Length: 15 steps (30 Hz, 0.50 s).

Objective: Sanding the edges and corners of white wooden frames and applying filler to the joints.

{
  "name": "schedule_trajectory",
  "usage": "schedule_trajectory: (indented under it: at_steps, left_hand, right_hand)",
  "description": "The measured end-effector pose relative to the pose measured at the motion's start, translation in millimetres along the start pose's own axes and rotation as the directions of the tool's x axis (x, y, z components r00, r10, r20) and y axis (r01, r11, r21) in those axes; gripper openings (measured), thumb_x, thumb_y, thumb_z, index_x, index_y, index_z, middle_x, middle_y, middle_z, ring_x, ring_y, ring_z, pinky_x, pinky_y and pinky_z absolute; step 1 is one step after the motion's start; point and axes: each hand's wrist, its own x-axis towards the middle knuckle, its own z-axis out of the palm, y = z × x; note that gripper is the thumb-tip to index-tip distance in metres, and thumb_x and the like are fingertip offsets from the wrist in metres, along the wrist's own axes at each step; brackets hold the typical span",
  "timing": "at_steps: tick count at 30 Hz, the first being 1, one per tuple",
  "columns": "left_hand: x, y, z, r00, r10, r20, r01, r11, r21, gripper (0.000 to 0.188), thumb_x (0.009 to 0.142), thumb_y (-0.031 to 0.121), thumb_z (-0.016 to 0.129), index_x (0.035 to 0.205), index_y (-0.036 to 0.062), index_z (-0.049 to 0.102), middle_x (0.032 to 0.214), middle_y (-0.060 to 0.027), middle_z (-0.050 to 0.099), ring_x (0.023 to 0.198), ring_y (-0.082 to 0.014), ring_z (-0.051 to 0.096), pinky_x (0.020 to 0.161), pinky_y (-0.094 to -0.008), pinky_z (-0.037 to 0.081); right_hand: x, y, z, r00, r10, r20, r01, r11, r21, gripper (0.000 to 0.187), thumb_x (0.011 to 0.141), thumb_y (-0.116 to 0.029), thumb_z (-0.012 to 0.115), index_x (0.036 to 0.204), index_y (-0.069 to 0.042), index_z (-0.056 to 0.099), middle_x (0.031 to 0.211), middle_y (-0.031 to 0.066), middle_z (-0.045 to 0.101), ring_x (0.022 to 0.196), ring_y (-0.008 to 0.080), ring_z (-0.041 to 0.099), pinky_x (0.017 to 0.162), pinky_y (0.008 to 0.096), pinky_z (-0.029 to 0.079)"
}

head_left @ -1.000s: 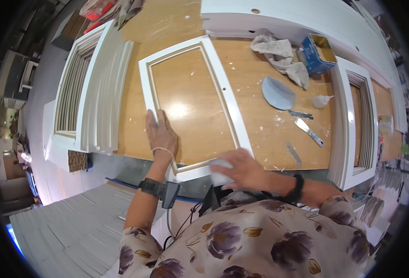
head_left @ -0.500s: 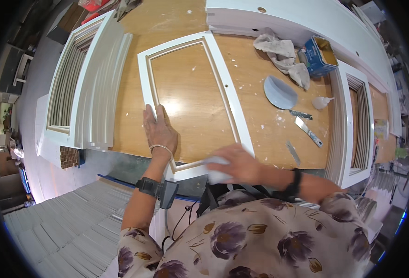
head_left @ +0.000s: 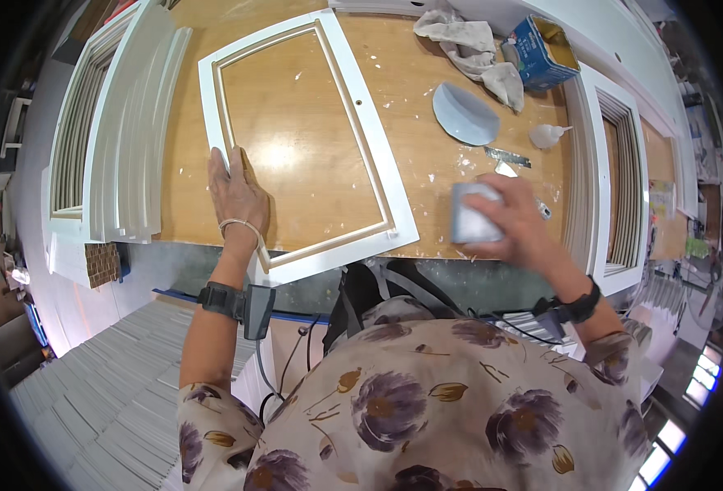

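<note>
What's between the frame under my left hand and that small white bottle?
In the head view, a pale blue disc lies between the white frame and the bottle, a mottled strip beside it.

The door frame [head_left: 337, 253] was white, with a beige inner edge. The sanding block [head_left: 478, 224] showed pale grey on its face and darker blue-grey along one side. Under them, the surface [head_left: 427, 192] was honey-brown, flecked with white spots. The dish [head_left: 465, 114] was pale blue-grey, the cloth [head_left: 462, 41] a dingy off-white, the small bottle [head_left: 546, 136] milky white. The container [head_left: 533, 61] was blue outside and yellowish-brown within. The left-hand stack of frames [head_left: 128, 135] was white. The shirt [head_left: 451, 434] was light beige, patterned with purple flowers and golden-brown leaves; the wrist strap [head_left: 221, 300] was black.
</note>
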Motion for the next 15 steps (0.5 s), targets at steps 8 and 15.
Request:
schedule_trajectory:
  at_steps: [8, 15]
  left_hand:
    - [0.3, 3.9, 4.4, 1.000, 0.024, 0.003, -0.024, 1.000, 0.001, 0.050, 0.094, 0.006, 0.046, 0.143, 0.0118, 0.042, 0.154, -0.0232, 0.027, 0.142, -0.0374, 0.026, 0.116, -0.0436, 0.023]
    - [3.5, -13.4, 12.9, 0.998, 0.037, -0.048, -0.038, 0.999, -0.005, 0.046, 0.095, 0.008, 0.045, 0.141, 0.0115, 0.046, 0.153, -0.0236, 0.029, 0.141, -0.0376, 0.028, 0.116, -0.0435, 0.024]
  right_hand:
    - [62.3, -118.4, 125.4, 0.915, -0.399, -0.067, 0.395, 0.844, 0.362, 0.073, 0.062, -0.028, 0.084, 0.127, -0.017, 0.056, 0.123, 0.0118, 0.054, 0.118, 0.0277, 0.051, 0.101, 0.0429, 0.038]
    - [27.1, -58.3, 84.2, 0.958, -0.286, 0.016, 0.263, 0.900, 0.349, 0.069, 0.063, -0.023, 0.084, 0.126, -0.020, 0.058, 0.126, 0.0123, 0.055, 0.122, 0.0311, 0.049, 0.103, 0.0430, 0.037]
